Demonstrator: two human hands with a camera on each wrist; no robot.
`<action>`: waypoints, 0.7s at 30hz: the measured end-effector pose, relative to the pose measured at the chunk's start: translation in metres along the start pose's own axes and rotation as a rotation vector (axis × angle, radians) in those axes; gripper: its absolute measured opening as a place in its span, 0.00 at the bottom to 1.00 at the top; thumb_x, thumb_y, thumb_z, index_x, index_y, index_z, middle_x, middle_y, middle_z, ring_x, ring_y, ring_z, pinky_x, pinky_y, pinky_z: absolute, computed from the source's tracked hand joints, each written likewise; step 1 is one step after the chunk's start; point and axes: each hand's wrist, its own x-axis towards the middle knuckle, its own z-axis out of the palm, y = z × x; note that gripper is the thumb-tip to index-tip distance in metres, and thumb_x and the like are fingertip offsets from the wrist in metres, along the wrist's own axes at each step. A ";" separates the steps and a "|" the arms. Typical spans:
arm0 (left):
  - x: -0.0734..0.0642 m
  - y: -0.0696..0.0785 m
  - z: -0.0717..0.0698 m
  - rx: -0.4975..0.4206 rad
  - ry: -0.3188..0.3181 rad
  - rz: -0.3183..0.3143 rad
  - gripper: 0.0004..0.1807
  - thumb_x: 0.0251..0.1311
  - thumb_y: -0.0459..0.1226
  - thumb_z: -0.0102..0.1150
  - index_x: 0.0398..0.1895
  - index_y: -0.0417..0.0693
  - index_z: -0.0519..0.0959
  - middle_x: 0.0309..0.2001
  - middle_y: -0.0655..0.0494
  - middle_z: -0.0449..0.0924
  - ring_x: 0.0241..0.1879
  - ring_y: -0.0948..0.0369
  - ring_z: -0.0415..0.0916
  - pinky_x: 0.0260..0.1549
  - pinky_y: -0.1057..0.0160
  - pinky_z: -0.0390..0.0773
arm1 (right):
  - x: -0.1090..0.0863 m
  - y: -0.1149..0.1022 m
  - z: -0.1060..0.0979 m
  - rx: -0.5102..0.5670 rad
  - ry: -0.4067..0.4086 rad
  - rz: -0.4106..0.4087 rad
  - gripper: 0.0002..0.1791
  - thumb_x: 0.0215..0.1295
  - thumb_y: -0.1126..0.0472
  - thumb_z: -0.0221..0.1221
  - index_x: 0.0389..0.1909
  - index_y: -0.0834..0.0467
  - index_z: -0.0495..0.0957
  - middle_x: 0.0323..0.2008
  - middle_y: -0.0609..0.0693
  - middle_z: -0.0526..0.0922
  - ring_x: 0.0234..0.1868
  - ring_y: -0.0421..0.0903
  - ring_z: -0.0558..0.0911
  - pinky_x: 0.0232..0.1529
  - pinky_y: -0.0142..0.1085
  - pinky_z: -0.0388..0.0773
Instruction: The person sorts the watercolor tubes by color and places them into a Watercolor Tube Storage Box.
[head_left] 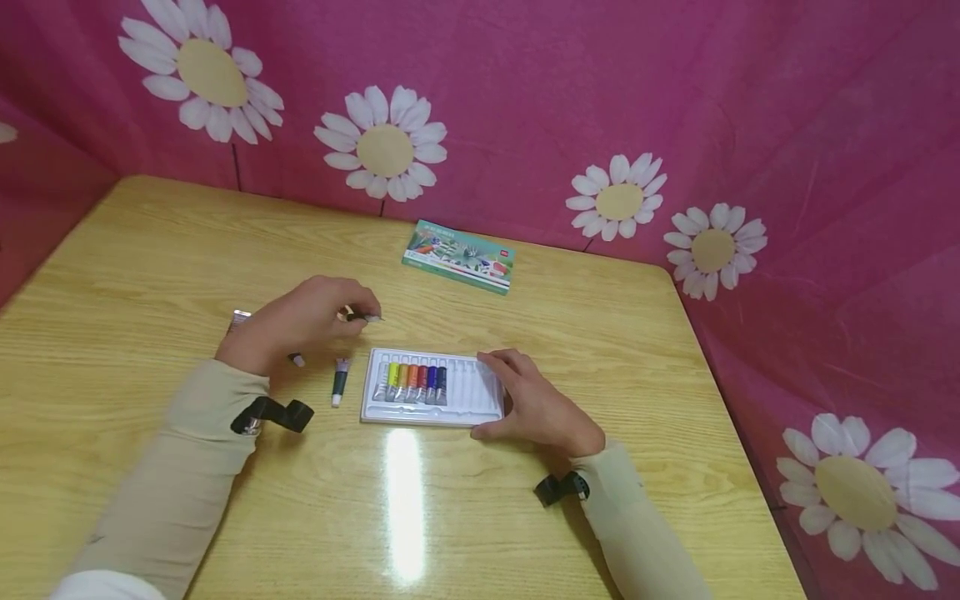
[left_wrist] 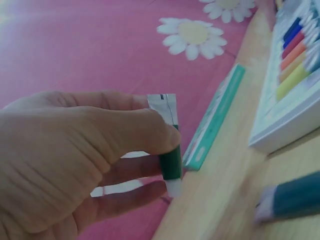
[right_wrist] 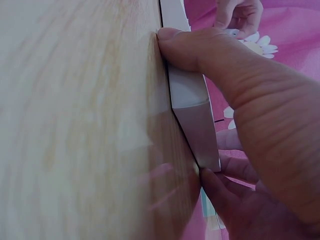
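My left hand (head_left: pixel 311 321) is raised over the table, pinching a small dark green paint tube (left_wrist: pixel 171 165) between thumb and fingers. The tube has a white cap and a flat silver end. With thumb on the near side and fingers at the far side, my right hand (head_left: pixel 536 408) grips the right end of a white plastic tray (head_left: pixel 476 390). Several paint tubes (head_left: pixel 413 383), from silver and yellow to dark blue, lie side by side in its left slots; the right slots hold none. Another dark green tube (head_left: pixel 340 385) lies left of the tray.
A green printed paint box (head_left: pixel 459 257) lies at the back of the table (head_left: pixel 600 333). Beside my left wrist, a tube's silver end (head_left: pixel 241 317) and a white cap (head_left: pixel 297 360) show, partly hidden. A pink flowered cloth (head_left: pixel 510 125) hangs behind the table and on the right.
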 end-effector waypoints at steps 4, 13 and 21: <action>0.005 0.010 0.011 0.032 0.002 0.077 0.16 0.69 0.35 0.64 0.59 0.53 0.83 0.57 0.55 0.85 0.60 0.54 0.79 0.64 0.47 0.79 | 0.000 0.000 -0.001 -0.002 -0.002 0.006 0.61 0.47 0.38 0.78 0.81 0.43 0.57 0.77 0.45 0.60 0.71 0.49 0.66 0.73 0.48 0.72; 0.015 0.026 0.031 0.068 -0.032 0.166 0.17 0.73 0.34 0.59 0.61 0.51 0.81 0.59 0.55 0.84 0.61 0.54 0.79 0.66 0.48 0.77 | 0.000 -0.001 -0.001 0.002 -0.008 0.011 0.61 0.48 0.38 0.78 0.81 0.43 0.57 0.77 0.45 0.59 0.71 0.49 0.66 0.73 0.48 0.72; 0.019 0.031 0.044 0.101 0.013 0.318 0.12 0.73 0.36 0.59 0.55 0.53 0.85 0.55 0.58 0.86 0.58 0.58 0.82 0.63 0.51 0.80 | 0.000 -0.002 -0.001 0.000 -0.004 -0.003 0.61 0.48 0.38 0.78 0.81 0.44 0.57 0.77 0.47 0.60 0.70 0.49 0.66 0.73 0.48 0.73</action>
